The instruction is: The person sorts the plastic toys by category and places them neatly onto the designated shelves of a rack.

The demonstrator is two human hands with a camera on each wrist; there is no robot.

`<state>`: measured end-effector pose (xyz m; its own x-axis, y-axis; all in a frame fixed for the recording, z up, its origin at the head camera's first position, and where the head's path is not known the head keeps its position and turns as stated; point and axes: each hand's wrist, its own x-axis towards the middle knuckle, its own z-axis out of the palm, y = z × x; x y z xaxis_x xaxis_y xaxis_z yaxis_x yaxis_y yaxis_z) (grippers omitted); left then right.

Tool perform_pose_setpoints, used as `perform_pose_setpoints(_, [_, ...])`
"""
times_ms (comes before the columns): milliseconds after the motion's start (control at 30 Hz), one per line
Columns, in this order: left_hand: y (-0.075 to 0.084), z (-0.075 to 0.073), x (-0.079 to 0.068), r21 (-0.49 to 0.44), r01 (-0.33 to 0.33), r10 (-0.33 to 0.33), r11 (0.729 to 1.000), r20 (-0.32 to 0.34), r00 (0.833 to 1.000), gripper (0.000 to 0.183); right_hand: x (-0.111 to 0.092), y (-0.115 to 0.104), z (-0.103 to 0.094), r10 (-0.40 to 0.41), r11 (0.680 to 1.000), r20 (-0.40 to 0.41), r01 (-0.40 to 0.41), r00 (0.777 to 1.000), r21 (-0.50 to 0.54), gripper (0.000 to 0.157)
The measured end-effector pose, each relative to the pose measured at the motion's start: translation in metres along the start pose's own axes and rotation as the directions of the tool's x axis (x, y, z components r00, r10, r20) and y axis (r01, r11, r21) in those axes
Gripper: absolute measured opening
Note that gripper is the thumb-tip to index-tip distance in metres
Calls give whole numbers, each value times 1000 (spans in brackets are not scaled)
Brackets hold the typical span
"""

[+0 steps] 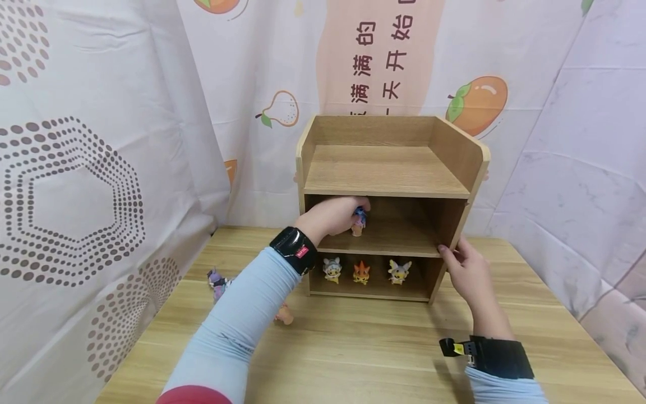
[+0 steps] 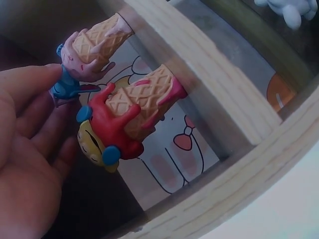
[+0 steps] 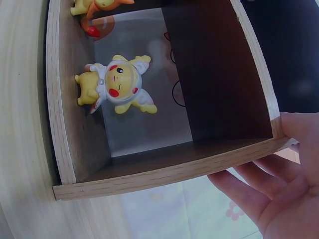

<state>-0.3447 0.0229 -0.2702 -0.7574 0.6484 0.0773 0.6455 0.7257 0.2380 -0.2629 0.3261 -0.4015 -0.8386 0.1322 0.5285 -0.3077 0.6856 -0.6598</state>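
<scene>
Left wrist view: left fingers (image 2: 32,82) pinch pink-and-blue figurine (image 2: 82,62), partly hidden; red figurine (image 2: 119,114) beside them. Right fingers (image 3: 244,196) grip shelf unit (image 1: 388,168).

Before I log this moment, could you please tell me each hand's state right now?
Left hand: closed, pinching the blue-topped cone figurine.
Right hand: closed, gripping the shelf's side panel.

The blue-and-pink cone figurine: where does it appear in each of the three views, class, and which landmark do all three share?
Head: the blue-and-pink cone figurine is just right of centre, pinched by the left hand.
Left wrist: upper left, at the fingertips, beside a red cone figurine.
Right wrist: not in it.
Shared landmark: the wooden shelf unit.
</scene>
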Motion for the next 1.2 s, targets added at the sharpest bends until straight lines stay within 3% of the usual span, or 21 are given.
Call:
perform_pose_setpoints(333, [-5,-2,0,11,18,-18,1000,-17,1000,42,0,-1,0,-4,1000,-7,4,1000,8,41])
perform_pose_setpoints(700, [-6,-1,0,49,2,0,999,-41,999,34,0,-2,0,0,1000,-4,0,1000,4,40])
perform_pose_setpoints(1067, [-5,-3,-10,54,-22,27,998,-79,997,49,-1,-4,0,5,1000,-7,-5,1000,20,40])
perform_pose_setpoints(1200, [-5,-3,-16,109,-43,55,993,-112,992,53,0,-2,1,0,1000,-13,1,1000,23,39])
